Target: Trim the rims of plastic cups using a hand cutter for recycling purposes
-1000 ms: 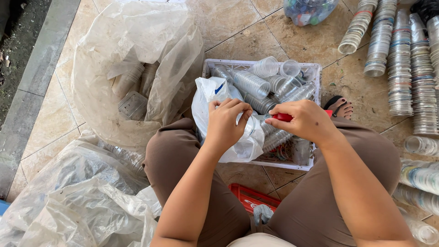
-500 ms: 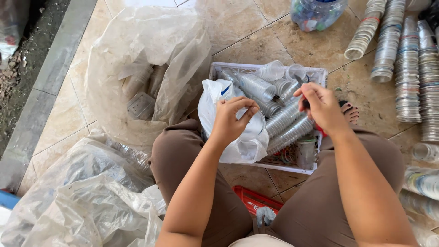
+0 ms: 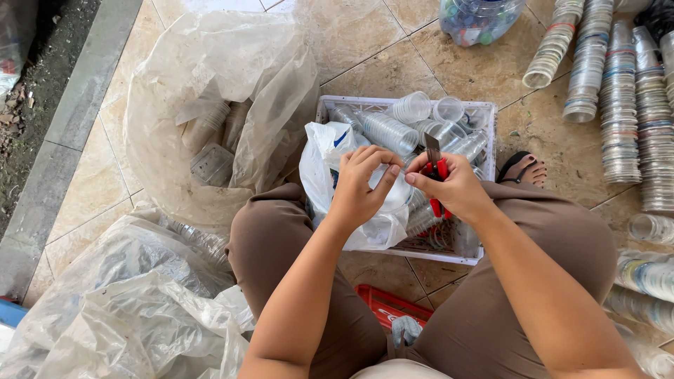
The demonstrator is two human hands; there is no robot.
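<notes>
We note first the big clear plastic sack [image 3: 210, 105], gaping open on the tiled floor [image 3: 365, 42] off the crate's left edge, with a few squashed clear containers inside; more crumpled clear bags [image 3: 105, 309] lie at the lower left. Rows of nested clear cups [image 3: 618, 105], some with coloured rims, run along the floor well to the right of the crate. The white slatted crate [image 3: 484, 112] sits between our knees, packed with clear cups and bottles lying on their sides. Over its near-left corner hangs a white plastic bag [image 3: 323, 154] with a blue patch. A flat red packet [image 3: 386, 305] lies on the floor under our legs, just beyond the crate's near edge; its markings are too small to make out. Our left hand [image 3: 361, 186] is closed around a clear plastic cup [image 3: 397, 193], held above the crate's middle. Our right hand [image 3: 453, 186] grips a red-handled cutter [image 3: 435, 165], blade up beside the cup's rim. We judge the cutting step is in hand; the next move calls for steadying the cup and keeping fingertips off the blade.
</notes>
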